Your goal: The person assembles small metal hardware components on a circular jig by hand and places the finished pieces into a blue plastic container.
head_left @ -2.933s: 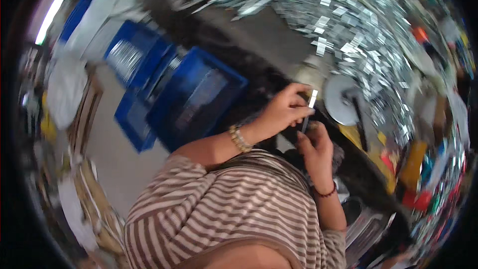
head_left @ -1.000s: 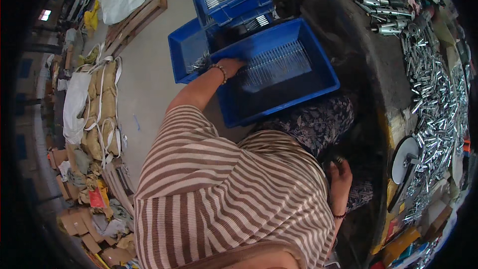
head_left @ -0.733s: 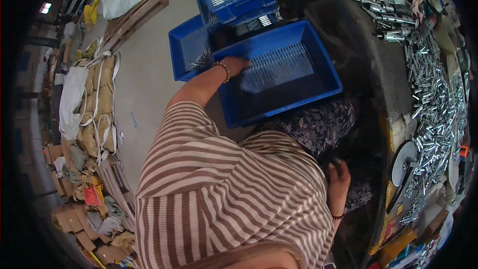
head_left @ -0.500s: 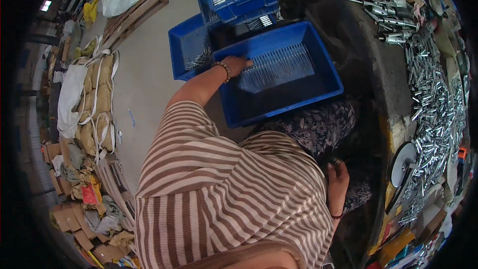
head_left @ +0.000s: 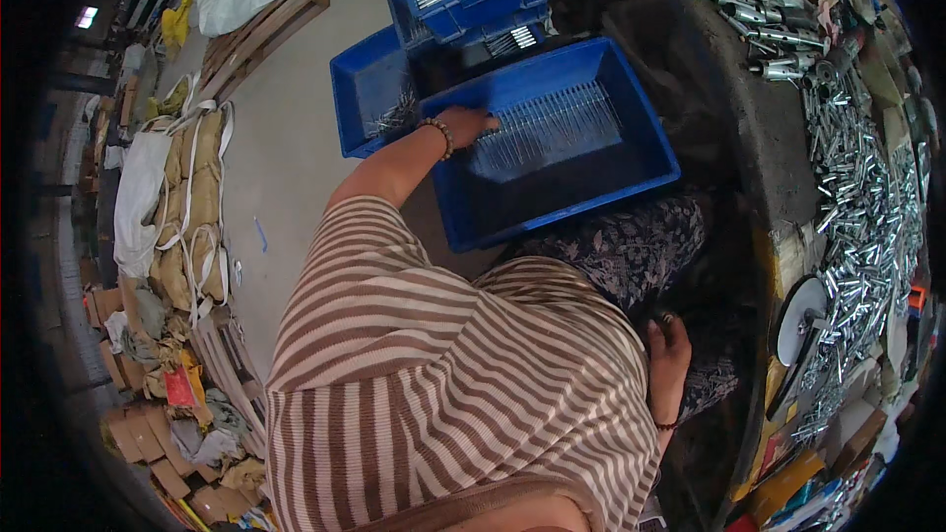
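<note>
My left hand (head_left: 463, 126), with a beaded bracelet at the wrist, reaches into a large blue plastic bin (head_left: 562, 218). Its fingers are bent together at the left end of a row of long thin metal rods (head_left: 552, 126). Whatever they grip there is hidden beneath the hand. The rods lie side by side along the bin's floor. Down by my thigh in patterned trousers rests my right hand (head_left: 670, 360), its fingers loosely bent and apart, holding nothing.
Left of the large bin stands a smaller blue bin (head_left: 370, 74) with loose metal pieces. Behind are stacked blue crates (head_left: 483, 2) holding rods. A workbench (head_left: 734, 89) on the right bears heaped metal sleeves (head_left: 857, 207) and tools. Sacks (head_left: 187, 202) and a wooden pallet (head_left: 266, 20) lie left.
The whole view has shifted very slightly. My left hand stays at the left end of the rod row, and my right hand keeps its place.
</note>
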Available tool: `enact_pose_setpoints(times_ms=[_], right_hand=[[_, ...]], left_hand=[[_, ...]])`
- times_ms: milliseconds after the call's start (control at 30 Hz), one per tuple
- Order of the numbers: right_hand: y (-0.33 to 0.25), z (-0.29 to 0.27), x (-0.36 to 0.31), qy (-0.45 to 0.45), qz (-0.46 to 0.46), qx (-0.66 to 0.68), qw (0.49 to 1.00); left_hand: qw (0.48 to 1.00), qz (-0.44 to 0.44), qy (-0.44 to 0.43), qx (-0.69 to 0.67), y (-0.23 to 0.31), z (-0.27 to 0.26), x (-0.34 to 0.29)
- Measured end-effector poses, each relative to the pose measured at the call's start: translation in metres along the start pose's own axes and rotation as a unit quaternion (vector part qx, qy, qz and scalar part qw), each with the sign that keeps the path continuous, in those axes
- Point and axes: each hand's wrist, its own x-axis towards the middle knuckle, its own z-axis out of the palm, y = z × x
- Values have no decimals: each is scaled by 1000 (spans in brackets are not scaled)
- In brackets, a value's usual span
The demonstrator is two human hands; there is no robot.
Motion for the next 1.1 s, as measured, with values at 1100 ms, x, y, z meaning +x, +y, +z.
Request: enact_pose_setpoints(times_ms=[1100], right_hand=[[3, 2, 1, -4, 29, 22, 999]], left_hand=[[996, 0, -38, 79, 7, -4, -8]])
